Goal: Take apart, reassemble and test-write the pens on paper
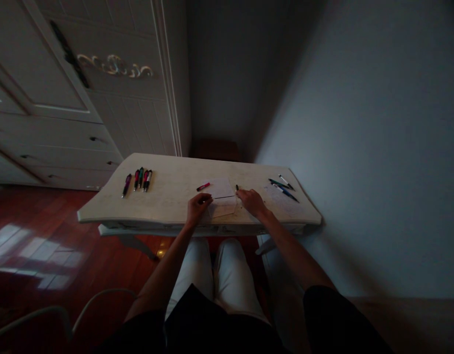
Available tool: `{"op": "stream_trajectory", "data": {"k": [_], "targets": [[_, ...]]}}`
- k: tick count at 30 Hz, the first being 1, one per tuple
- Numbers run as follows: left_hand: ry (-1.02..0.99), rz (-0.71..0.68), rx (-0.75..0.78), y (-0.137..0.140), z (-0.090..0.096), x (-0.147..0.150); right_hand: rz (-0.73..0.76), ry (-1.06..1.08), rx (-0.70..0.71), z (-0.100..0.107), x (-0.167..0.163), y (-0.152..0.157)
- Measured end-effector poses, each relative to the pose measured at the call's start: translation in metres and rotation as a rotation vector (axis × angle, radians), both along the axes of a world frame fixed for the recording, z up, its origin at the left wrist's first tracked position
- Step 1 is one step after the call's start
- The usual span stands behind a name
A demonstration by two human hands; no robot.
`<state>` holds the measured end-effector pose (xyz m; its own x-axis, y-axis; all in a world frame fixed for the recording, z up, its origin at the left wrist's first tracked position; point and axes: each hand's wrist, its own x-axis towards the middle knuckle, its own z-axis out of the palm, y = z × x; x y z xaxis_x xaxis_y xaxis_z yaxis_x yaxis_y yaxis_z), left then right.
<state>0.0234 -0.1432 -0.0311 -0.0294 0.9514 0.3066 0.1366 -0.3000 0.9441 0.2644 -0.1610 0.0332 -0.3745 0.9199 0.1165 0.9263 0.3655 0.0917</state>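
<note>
A white sheet of paper (222,209) lies on the table in front of me. Across it runs a thin dark stick like a pen refill (224,197), between my two hands. My left hand (198,207) is at the paper's left side, thumb and fingers pinched together near the refill's left end; what they hold is too small to name. My right hand (251,201) is at the paper's right edge, fingers closed, its grip hidden. Just beyond those fingertips is a small dark pen part (237,188); whether it is held, I cannot tell. A pink pen piece (203,187) lies beyond my left hand.
On the white table (171,196), several click pens (140,179) lie at the left, with a purple pen (126,186) beside them. More pens (285,192) lie at the right, near another sheet (282,202). A wall (378,147) closes the right side; a cabinet (138,113) stands behind left.
</note>
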Motion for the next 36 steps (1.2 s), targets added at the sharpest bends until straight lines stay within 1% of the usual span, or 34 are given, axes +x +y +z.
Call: {"op": "stream_trajectory", "data": {"k": [6, 11, 16, 23, 27, 32, 36], "targets": [[-0.018, -0.008, -0.011, 0.000, 0.001, 0.000, 0.002, 0.023, 0.005, -0.006, 0.001, 0.000], [0.015, 0.008, -0.012, -0.002, 0.003, 0.000, 0.009, 0.068, 0.052, -0.004, -0.003, -0.002], [0.046, -0.015, -0.004, -0.004, 0.006, -0.001, 0.100, 0.067, 0.108, -0.002, -0.009, -0.002], [0.050, -0.029, -0.014, -0.004, 0.005, -0.001, 0.185, 0.149, 0.186, -0.011, -0.017, 0.002], [0.044, -0.017, -0.021, -0.003, 0.003, -0.001, 0.202, 0.206, 0.200, -0.016, -0.020, 0.004], [0.020, -0.038, -0.054, -0.002, 0.003, -0.002, 0.201, 0.274, 0.200, -0.019, -0.023, 0.005], [0.036, -0.020, -0.081, -0.002, 0.004, -0.002, 0.188, 0.284, 0.204, -0.022, -0.027, 0.007]]}}
